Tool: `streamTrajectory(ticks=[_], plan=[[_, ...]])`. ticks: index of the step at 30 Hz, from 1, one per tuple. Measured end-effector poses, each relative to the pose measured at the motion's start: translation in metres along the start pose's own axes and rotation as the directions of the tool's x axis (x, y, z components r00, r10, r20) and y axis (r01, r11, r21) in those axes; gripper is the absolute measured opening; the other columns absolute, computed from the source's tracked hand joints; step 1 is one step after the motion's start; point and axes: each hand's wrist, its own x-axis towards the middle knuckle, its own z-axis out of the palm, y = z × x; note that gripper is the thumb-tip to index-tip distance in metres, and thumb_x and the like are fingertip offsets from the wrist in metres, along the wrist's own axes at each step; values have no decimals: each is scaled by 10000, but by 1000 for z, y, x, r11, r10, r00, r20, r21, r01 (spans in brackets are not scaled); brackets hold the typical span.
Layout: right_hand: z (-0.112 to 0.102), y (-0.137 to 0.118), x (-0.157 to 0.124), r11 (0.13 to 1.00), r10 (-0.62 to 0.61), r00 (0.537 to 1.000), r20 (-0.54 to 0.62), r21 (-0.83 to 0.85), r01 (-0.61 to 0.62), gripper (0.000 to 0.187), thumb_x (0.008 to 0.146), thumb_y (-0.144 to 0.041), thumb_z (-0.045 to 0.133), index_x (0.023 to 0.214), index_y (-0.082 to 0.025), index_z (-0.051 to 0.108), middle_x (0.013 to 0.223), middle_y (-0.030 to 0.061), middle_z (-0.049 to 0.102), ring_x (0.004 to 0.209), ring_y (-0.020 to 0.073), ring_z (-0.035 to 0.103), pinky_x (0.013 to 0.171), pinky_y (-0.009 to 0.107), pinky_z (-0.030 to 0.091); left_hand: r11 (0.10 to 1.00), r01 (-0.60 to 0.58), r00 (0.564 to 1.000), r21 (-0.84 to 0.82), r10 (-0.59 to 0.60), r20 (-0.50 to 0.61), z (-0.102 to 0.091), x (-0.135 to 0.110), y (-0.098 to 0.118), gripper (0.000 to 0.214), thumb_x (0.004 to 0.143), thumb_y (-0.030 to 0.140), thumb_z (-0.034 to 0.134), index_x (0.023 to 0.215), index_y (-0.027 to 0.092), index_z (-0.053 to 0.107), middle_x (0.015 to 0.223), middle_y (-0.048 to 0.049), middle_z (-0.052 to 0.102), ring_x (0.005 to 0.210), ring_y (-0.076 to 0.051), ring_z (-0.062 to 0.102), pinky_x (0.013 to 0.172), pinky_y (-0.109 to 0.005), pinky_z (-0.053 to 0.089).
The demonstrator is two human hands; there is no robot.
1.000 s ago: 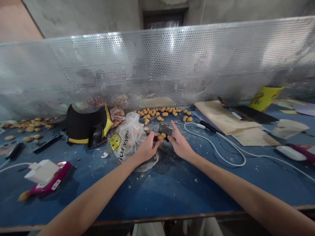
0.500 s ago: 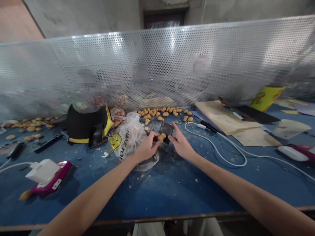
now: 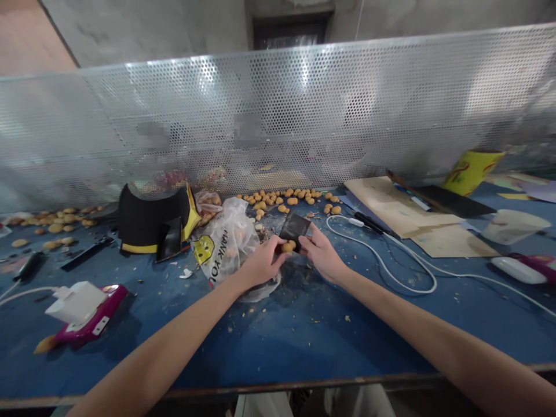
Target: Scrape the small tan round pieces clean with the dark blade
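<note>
My left hand (image 3: 260, 265) and my right hand (image 3: 320, 255) meet over the middle of the blue table (image 3: 304, 324). Together they pinch a small dark square pouch (image 3: 294, 227), tilted up, with two small orange-brown balls (image 3: 287, 246) at its lower edge between my fingertips. My left hand rests against a crumpled clear plastic bag (image 3: 226, 246) printed with a yellow smiley. A scatter of the same orange balls (image 3: 286, 200) lies just beyond, near the mesh screen.
A perforated metal screen (image 3: 278, 116) walls the table's far side. A black and yellow pouch (image 3: 152, 223) lies left, a white charger on a magenta device (image 3: 82, 313) nearer. A white cable (image 3: 391, 260), cardboard sheets (image 3: 399, 214) and a yellow cup (image 3: 471, 171) lie right.
The dark pouch has been lifted and tilted upright between my hands, and my right hand's fingers have closed in on it. My arms stay in place.
</note>
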Motion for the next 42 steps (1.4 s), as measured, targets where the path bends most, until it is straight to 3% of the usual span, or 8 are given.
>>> streamTrajectory(ticks=[4,10,16,19,25,29,35,42], plan=[[0,1,1,998,-29,999,16,49,28,505,846,-300,595,1340,-270,494,1080,27,703,964,200,663,857,352,550,999,37,998,2,-37,-58,1,0,-1,193,957,318,488,1100,189,483,998,-83,659,911,-226,649,813,-357,499],[-4,9,4,1000,3,1000,13,-10,-3,236,791,-359,642,952,-195,696,893,30,722,877,230,672,790,342,568,1000,23,998,18,-22,-62,3,1,-5,195,945,319,510,1088,189,487,996,-84,661,914,-230,650,815,-360,504],[-2,7,4,1000,5,999,46,22,-6,287,767,-331,662,1020,-206,711,1031,36,716,979,239,664,884,358,553,999,6,1000,39,-5,-18,3,0,-5,212,925,304,544,1091,186,486,1020,-92,659,940,-239,649,812,-356,504],[-2,7,5,1000,5,1000,28,23,-5,288,769,-317,654,1028,-206,712,1042,38,715,1002,237,660,905,357,546,998,52,995,36,-49,-86,3,0,-6,192,945,315,511,1084,185,482,975,-84,662,875,-228,654,775,-352,507],[-4,10,6,1000,-4,1000,12,6,4,297,784,-325,640,1044,-200,709,1003,45,722,950,239,674,880,365,559,999,4,999,43,-2,-44,3,1,-5,193,935,299,527,1088,189,489,1004,-89,659,929,-237,648,812,-361,505],[-6,12,6,999,4,1000,-3,-41,-4,309,798,-330,626,1064,-194,706,1000,51,725,917,237,680,841,352,570,998,17,999,64,-14,-37,4,1,-6,193,938,311,519,1081,186,482,992,-91,653,915,-243,646,806,-372,506],[-7,10,6,994,-49,998,46,-93,53,349,837,-299,575,1157,-213,684,1210,35,669,1088,219,631,958,333,512,998,45,998,37,-43,-49,3,2,-7,172,953,307,491,1081,193,475,1008,-87,659,924,-242,647,815,-376,504],[-7,7,4,977,-85,995,57,-193,94,379,861,-293,535,1205,-209,668,1211,43,671,1054,230,638,931,354,525,999,29,998,29,-27,-60,4,1,-6,158,956,297,488,1074,193,475,987,-83,661,912,-235,648,807,-365,503]])
